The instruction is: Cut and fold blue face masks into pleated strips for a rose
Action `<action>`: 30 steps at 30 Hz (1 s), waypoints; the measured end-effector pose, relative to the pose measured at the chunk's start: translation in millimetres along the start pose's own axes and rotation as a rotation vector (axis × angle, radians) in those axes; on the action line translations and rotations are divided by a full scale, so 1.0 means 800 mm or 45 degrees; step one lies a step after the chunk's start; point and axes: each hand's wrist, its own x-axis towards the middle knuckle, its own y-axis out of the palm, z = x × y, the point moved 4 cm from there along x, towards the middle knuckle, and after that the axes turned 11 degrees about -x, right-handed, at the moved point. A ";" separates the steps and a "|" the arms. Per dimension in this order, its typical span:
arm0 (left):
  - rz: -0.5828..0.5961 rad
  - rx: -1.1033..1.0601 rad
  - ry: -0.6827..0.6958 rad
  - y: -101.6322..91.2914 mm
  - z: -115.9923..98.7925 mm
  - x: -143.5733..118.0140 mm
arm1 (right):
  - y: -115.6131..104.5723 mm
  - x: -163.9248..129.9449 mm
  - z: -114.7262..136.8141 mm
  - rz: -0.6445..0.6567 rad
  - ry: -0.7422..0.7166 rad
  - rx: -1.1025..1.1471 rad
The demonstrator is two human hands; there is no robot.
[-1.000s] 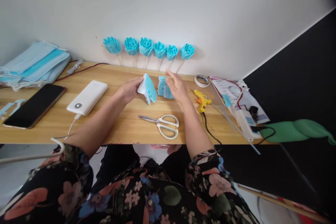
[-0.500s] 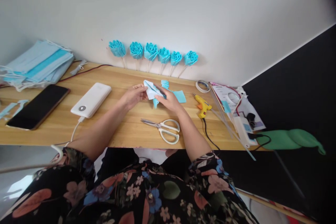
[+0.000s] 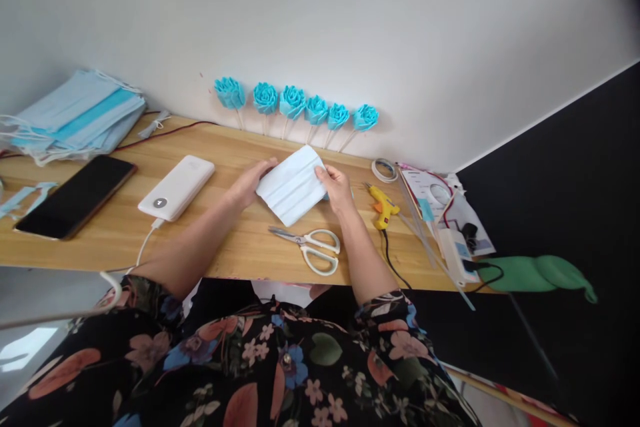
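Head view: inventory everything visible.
Pleated sheet: one, pale blue, centre
Flowers: six, blue, rear
Mask pile: one, blue, left rear
Phone: one, black, left
Power bank: one, white, left
Scissors: one, white, front
Glue gun: one, yellow, right
Tape roll: one, white, right rear
Papers: uncounted, white, right
Power strip: one, white, right
Green object: one, green, far right
Cables: several, mixed, both sides
Desk: one, brown, centre
Wall: one, grey, rear
Floral top: one, black, bottom
Left hand: one, bare, sheet's left
Right hand: one, bare, sheet's right

pale-blue rectangular pleated fabric sheet (image 3: 293, 185) | spread flat, parallel creases | slanted | held between left hand (image 3: 250, 184) and right hand (image 3: 339, 189)
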 end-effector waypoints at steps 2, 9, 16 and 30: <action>0.119 0.042 0.038 0.004 -0.002 -0.001 | 0.001 -0.001 0.001 0.035 -0.020 -0.010; 0.110 0.309 -0.084 0.001 0.005 -0.008 | 0.008 -0.006 0.006 0.123 -0.019 0.012; 0.007 0.043 0.129 -0.006 0.006 0.002 | 0.014 -0.004 -0.003 0.298 0.056 0.206; -0.008 0.089 0.264 -0.023 0.012 0.017 | 0.004 0.002 -0.013 0.028 -0.068 -0.285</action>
